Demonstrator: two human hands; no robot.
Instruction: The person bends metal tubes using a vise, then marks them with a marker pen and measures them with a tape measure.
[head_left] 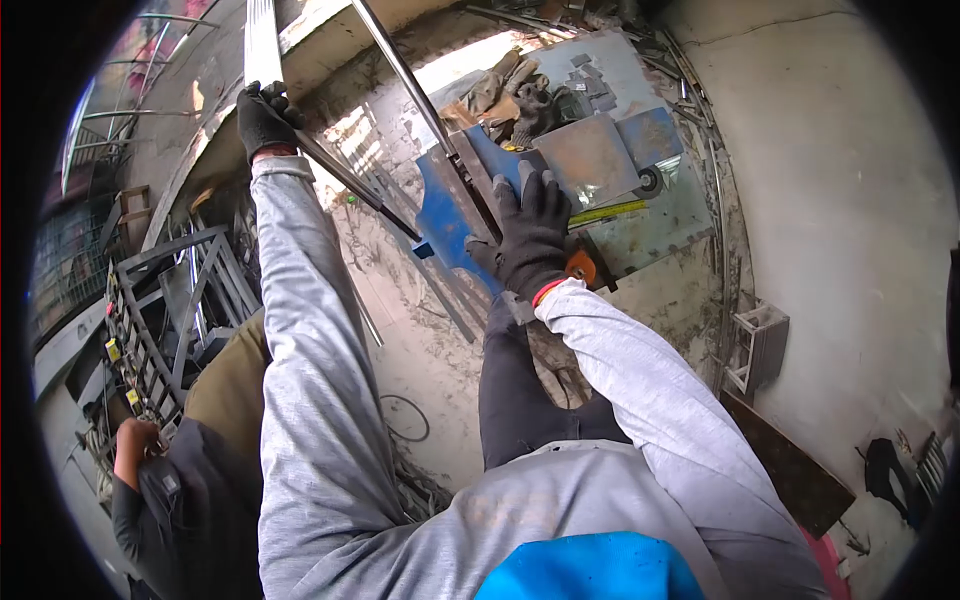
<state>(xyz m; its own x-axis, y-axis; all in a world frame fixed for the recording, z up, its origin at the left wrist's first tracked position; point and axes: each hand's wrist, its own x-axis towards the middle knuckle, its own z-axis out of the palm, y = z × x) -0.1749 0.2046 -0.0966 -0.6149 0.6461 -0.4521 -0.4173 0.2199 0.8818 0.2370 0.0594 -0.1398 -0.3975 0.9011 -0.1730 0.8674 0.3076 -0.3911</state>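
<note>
My left hand (265, 120), in a dark glove, is at the upper left with its fingers wrapped round the end of a long pale metal bar (262, 45) that runs up out of view. My right hand (530, 225), also gloved, lies with its fingers spread on a blue metal machine (440, 205). Beside its fingers, a dark slot with metal jaws crosses the machine. A shiny round tube (395, 65) reaches down to these jaws from the top. Another dark bar (345, 180) slants from near my left hand to the machine's left edge.
A worktable (625, 70) holds gloves and rags (530, 100), a rusty plate (590, 160) and a yellow strip (610, 212). Another person (190, 490) is at the lower left, near metal frames (180, 290). A small stand (757, 345) is against the right wall.
</note>
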